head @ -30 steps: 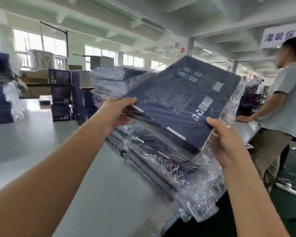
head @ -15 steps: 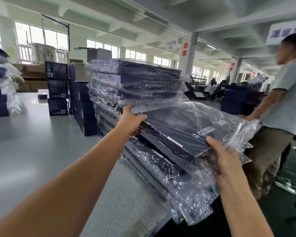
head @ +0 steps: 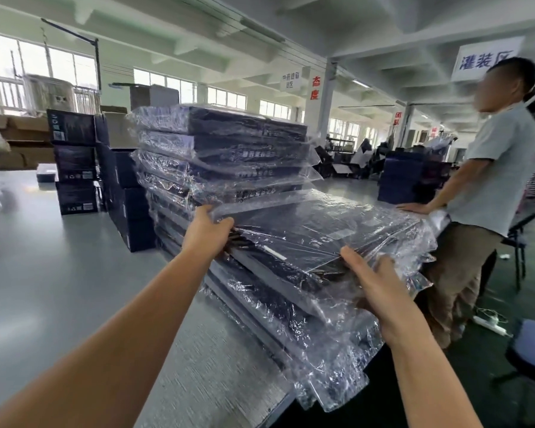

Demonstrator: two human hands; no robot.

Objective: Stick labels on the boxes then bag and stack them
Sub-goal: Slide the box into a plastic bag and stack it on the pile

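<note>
Stacking is the step in hand. The flat navy cardboard box (head: 322, 230), inside its clear plastic bag, lies on the lower pile (head: 275, 307) just in front of the tall stack of bagged navy boxes (head: 226, 143). The left hand (head: 209, 233) grips its corner nearest that stack, fingers curled round the edge. The right hand (head: 374, 282) presses flat, fingers straight, on the edge farther out. Next, I judge, it needs squaring and releasing. Its white label (head: 337, 234) is unreadable. The hanging sign (head: 485, 58) right of the stack reads "灌装区", and the pillar (head: 317, 88) behind it "态度".
</note>
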